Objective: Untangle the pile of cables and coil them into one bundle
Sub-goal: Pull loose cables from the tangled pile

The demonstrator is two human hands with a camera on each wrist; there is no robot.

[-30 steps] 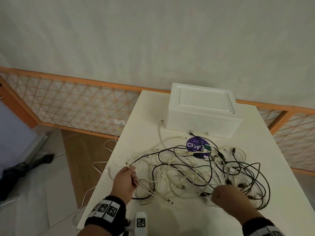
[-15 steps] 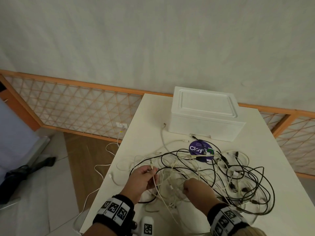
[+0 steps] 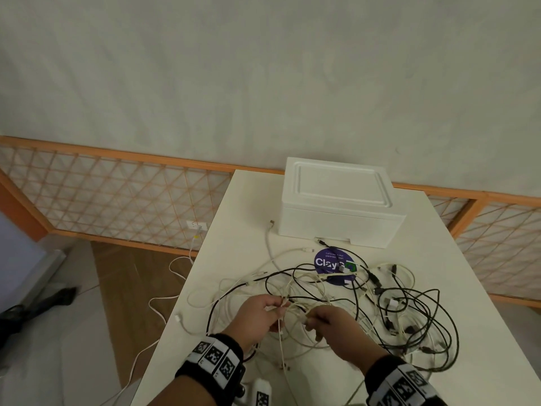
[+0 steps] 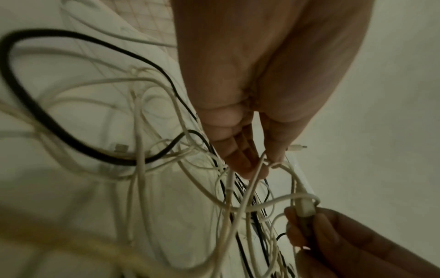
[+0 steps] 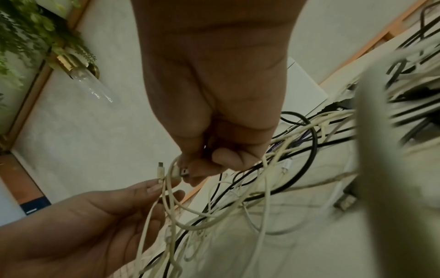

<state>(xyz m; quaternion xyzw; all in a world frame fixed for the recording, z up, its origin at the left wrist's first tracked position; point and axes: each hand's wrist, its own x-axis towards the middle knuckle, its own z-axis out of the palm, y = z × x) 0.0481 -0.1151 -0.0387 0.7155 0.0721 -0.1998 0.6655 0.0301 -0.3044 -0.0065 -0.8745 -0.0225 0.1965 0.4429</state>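
Note:
A tangle of white and black cables [image 3: 363,300] lies spread over the white table [image 3: 240,230]. My left hand [image 3: 278,306] pinches a thin white cable [image 4: 259,169] just below its small connector [image 5: 160,169], lifted a little above the pile. My right hand [image 3: 309,319] is close beside it and pinches the white USB plug [image 4: 306,206] of a white cable [image 5: 183,171]. Loops of white cable hang between the two hands and run down into the pile. Black cables [image 3: 421,315] loop out to the right.
A white foam box [image 3: 339,206] stands at the back of the table, with a round purple sticker [image 3: 330,263] in front of it under the cables. One white cable [image 3: 164,300] trails off the table's left edge to the floor. An orange lattice fence [image 3: 117,200] runs behind.
My right hand has come in from the right side of the pile to the middle. My left hand has moved right with its cable end, so the two hands are now nearly touching.

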